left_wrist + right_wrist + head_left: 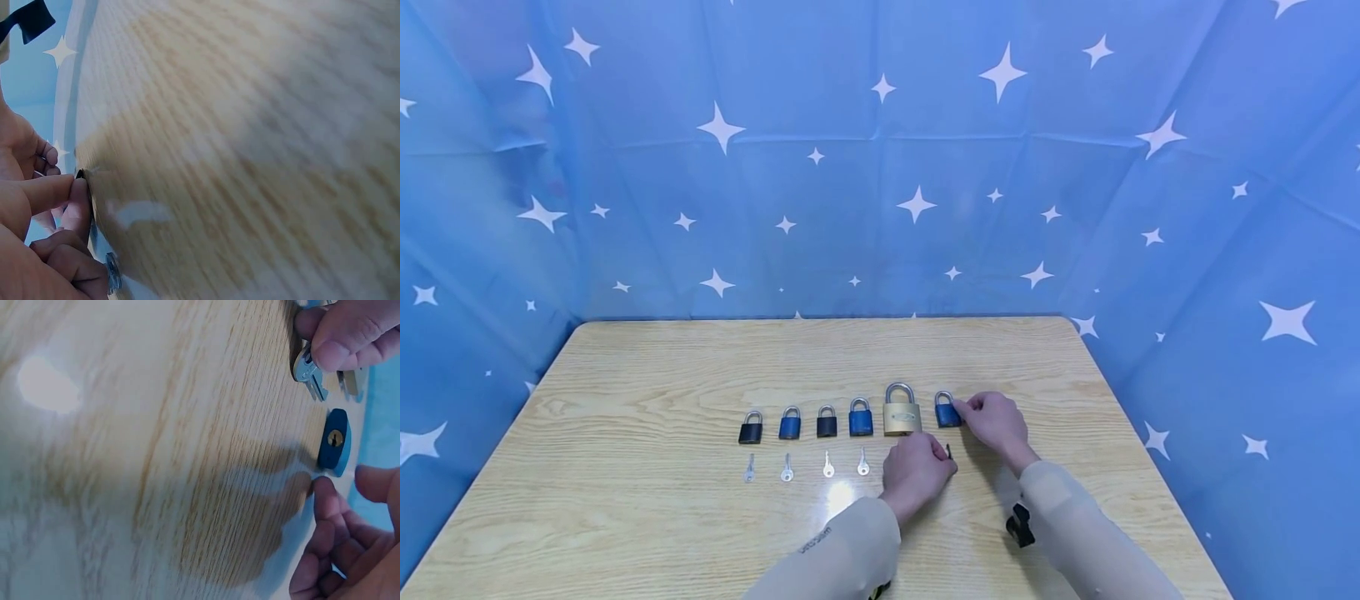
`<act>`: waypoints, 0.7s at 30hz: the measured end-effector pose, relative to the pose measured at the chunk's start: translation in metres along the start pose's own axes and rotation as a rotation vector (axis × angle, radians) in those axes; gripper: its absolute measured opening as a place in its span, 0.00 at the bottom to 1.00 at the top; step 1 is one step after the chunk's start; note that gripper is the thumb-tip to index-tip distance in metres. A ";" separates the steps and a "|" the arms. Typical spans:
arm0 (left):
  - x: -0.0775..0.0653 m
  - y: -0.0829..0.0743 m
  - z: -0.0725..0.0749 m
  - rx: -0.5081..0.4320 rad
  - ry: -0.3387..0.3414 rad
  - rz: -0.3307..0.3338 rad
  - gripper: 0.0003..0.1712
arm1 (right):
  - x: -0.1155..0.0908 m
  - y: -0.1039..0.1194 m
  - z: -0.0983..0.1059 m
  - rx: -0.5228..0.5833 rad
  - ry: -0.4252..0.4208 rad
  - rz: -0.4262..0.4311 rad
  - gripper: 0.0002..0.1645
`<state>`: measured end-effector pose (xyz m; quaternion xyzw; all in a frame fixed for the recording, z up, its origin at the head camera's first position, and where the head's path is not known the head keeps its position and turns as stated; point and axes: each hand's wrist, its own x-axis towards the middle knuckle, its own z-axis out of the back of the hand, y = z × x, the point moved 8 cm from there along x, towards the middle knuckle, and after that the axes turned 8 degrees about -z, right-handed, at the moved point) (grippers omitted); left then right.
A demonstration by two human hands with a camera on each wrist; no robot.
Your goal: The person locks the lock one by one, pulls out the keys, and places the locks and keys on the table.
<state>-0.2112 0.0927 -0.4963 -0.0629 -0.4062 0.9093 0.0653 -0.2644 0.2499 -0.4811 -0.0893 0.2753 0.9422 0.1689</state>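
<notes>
My left hand (917, 471) pinches a small silver key (306, 365) between thumb and forefinger, low over the table in front of the large brass padlock (902, 417). In the left wrist view only a dark edge of that key shows at the fingertips. My right hand (997, 423) is beside the rightmost blue padlock (948, 414). The right wrist view shows this padlock's brass keyhole facing the near side, with a small gap to my right fingers (326, 499). Thumb and forefinger are spread apart, while the other fingers curl loosely.
Left of the brass padlock stand a blue padlock (861, 422), a black one (827, 427), another blue one (789, 427) and another black one (750, 432). Several silver keys, such as one key (862, 462), lie before them on the wooden table (647, 517). A blue star-patterned curtain (820, 192) surrounds it.
</notes>
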 end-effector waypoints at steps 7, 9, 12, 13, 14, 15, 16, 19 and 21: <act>-0.003 0.003 0.002 0.034 0.000 -0.016 0.12 | -0.001 -0.002 -0.003 0.026 0.011 -0.013 0.23; -0.005 0.003 0.003 0.033 -0.003 -0.024 0.12 | -0.002 -0.002 -0.004 0.035 0.015 -0.019 0.23; -0.006 0.003 0.006 0.033 -0.009 -0.030 0.11 | -0.002 -0.002 -0.004 0.044 0.015 -0.018 0.22; -0.006 0.003 0.007 0.029 -0.012 -0.034 0.11 | -0.002 -0.002 -0.004 0.046 0.014 -0.014 0.22; -0.007 0.003 0.008 0.026 -0.014 -0.043 0.11 | -0.003 -0.002 -0.004 0.045 0.013 -0.012 0.22; -0.007 0.003 0.009 0.022 -0.013 -0.053 0.10 | -0.002 -0.002 -0.004 0.043 0.011 -0.011 0.22; -0.007 0.003 0.010 0.019 -0.014 -0.063 0.10 | -0.002 -0.003 -0.004 0.041 0.006 -0.009 0.22; -0.007 0.007 0.016 -0.007 -0.013 -0.100 0.07 | -0.001 -0.004 -0.004 0.035 0.000 -0.007 0.22; -0.007 0.011 0.024 -0.017 -0.016 -0.124 0.05 | -0.001 -0.004 -0.004 0.028 -0.005 0.004 0.21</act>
